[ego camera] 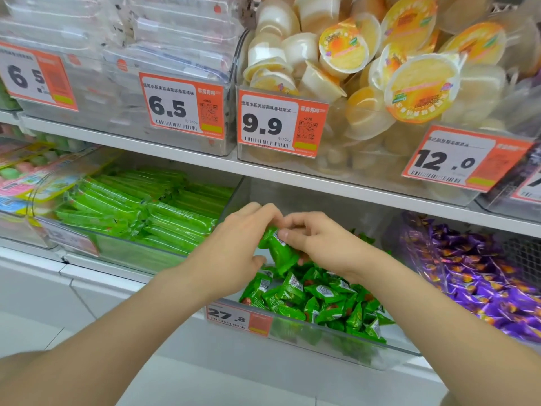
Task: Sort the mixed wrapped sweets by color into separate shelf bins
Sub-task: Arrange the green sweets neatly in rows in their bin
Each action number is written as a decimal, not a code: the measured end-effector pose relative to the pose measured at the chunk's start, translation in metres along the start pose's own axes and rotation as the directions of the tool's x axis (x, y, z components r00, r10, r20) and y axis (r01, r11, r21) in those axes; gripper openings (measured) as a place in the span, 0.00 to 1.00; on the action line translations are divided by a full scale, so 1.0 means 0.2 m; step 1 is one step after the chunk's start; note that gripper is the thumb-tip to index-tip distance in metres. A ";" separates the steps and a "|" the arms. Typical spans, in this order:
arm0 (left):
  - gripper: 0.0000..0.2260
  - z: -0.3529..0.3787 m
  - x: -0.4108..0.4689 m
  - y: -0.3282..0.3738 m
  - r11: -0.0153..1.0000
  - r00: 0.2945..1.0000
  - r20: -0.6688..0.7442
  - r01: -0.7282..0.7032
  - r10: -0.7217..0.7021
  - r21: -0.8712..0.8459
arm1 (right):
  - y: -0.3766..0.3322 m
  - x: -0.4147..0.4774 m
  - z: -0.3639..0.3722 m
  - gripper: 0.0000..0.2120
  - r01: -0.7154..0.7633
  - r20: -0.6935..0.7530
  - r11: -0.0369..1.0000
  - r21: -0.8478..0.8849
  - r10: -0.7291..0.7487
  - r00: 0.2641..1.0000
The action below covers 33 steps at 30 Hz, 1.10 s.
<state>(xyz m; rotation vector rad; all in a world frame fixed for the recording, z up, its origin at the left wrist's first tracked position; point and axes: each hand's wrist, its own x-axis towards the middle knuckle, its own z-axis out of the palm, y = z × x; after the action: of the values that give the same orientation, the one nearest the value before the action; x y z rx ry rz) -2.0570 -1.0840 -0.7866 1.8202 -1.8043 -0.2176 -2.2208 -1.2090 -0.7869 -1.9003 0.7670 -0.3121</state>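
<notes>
Both hands meet over the middle clear bin (389, 351) on the lower shelf, which holds several green wrapped sweets (316, 300). My left hand (237, 247) and my right hand (316, 244) together hold a small bunch of green wrapped sweets (278, 250) just above the pile. My right thumb and fingers pinch its top; my left fingers curl round its left side. Purple wrapped sweets (474, 276) fill the bin to the right.
To the left, a bin holds long green packets (140, 212). Farther left lie pink and pastel packs (26, 174). The upper shelf carries bins of jelly cups (380, 68) and clear packets (146, 39), with orange price tags (281, 124) on the fronts.
</notes>
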 end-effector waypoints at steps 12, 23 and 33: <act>0.12 -0.13 0.03 -0.04 0.995 0.990 -0.109 0.098 -0.094 0.031 | -0.06 -0.06 -0.04 0.14 0.073 -0.030 0.990 0.121 -0.070 0.997; 0.07 -0.18 0.04 -0.07 0.989 0.981 -0.140 0.122 -0.132 -0.080 | -0.02 0.04 0.04 0.09 0.298 -0.051 0.954 -0.009 -0.298 0.953; 0.16 -0.15 0.05 -0.21 0.929 0.917 -0.203 0.364 -0.343 0.074 | 0.25 0.36 0.03 0.17 -0.132 -0.301 0.862 -0.489 -0.024 0.953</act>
<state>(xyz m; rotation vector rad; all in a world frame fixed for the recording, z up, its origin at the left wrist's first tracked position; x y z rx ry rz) -2.0059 -1.0883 -0.7798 2.1623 -1.3728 -0.0785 -2.1820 -1.2648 -0.8422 -2.3495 1.1967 -0.3966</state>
